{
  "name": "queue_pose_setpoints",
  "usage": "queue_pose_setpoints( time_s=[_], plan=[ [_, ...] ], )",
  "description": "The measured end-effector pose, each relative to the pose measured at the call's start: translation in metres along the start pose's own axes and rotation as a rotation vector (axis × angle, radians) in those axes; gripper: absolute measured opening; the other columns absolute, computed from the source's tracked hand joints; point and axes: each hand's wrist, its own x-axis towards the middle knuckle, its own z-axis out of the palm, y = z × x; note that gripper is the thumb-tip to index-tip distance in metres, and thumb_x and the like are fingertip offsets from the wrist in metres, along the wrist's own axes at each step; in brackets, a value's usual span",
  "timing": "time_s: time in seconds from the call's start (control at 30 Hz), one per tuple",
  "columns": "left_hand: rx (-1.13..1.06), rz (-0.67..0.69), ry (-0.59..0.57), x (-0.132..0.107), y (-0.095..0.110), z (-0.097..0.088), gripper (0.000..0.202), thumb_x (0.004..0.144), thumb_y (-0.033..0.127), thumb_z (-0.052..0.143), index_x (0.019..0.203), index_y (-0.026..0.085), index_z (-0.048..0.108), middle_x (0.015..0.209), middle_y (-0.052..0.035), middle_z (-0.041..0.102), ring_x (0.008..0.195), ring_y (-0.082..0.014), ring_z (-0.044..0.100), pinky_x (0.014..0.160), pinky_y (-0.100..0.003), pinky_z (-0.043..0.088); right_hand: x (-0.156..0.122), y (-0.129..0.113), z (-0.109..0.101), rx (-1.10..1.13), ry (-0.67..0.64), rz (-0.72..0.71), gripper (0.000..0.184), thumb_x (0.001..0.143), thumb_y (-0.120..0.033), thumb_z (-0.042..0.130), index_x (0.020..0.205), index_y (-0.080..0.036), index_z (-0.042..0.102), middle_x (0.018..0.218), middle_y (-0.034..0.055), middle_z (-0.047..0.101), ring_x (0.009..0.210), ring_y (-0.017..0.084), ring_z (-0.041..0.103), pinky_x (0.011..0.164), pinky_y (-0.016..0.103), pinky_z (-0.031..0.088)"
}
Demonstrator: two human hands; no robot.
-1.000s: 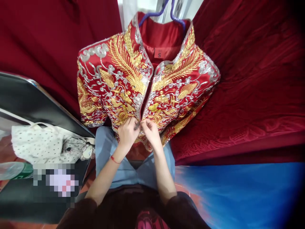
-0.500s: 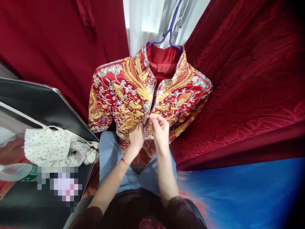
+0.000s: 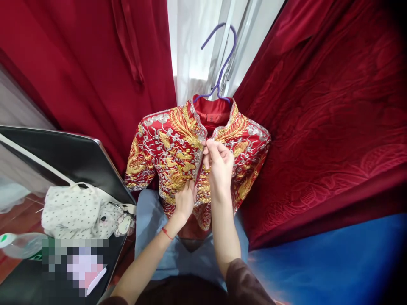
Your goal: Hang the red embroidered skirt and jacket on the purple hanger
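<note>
A red jacket [image 3: 178, 163] with dense gold and silver embroidery hangs on a purple hanger [image 3: 233, 42], its lower part over my lap. Its stand collar [image 3: 233, 112] is open, showing a small size label [image 3: 213, 117] inside. My left hand [image 3: 185, 199] is closed on the jacket's front edge near the lower hem. Higher up, just below the collar, my right hand [image 3: 219, 159] pinches at the front opening, on what looks like the zipper pull; the fingers hide it. Between both hands runs a narrow dark red strip of the front.
At left a black chair [image 3: 63, 154] bears a dotted white bag [image 3: 70, 207] with a plush charm [image 3: 124, 223], a plastic bottle [image 3: 23, 245] and a blurred-out item [image 3: 84, 267]. Red curtains [image 3: 318, 148] hang on both sides. Blue fabric [image 3: 333, 258] lies at lower right.
My right hand has slid up the front opening toward the collar, and the open V above it is shorter. My left hand stays low on the front edge. The jacket and hanger sit lower in view.
</note>
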Motion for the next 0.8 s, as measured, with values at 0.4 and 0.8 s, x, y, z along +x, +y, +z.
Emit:
queue_pose_setpoints(
  time_s=[0.4,0.8],
  plan=[
    [-0.113,0.400,0.413,0.056,-0.034,-0.112,0.022,0.096,0.030,0.048,0.112,0.020,0.059,0.114,-0.0128,0.065,0.113,-0.0249,0.059,0.096,-0.038,0.049,0.030,-0.025,-0.072,-1.123,0.020,-0.417,0.035,0.094,-0.047,0.053,0.076,-0.020,0.066,0.062,0.0025,0.060,0.056,0.015,0.052,0.058,0.029,0.041],
    [-0.218,0.329,0.350,0.167,-0.063,-0.210,0.041,0.093,0.054,0.048,0.109,0.019,0.062,0.100,-0.0052,0.070,0.088,-0.0176,0.061,0.081,-0.027,0.048,0.095,-0.020,-0.154,-1.568,-0.080,-0.759,0.073,0.095,-0.071,0.032,0.125,-0.009,0.052,0.111,0.0204,0.064,0.100,0.030,0.059,0.090,0.045,0.045]
  ],
)
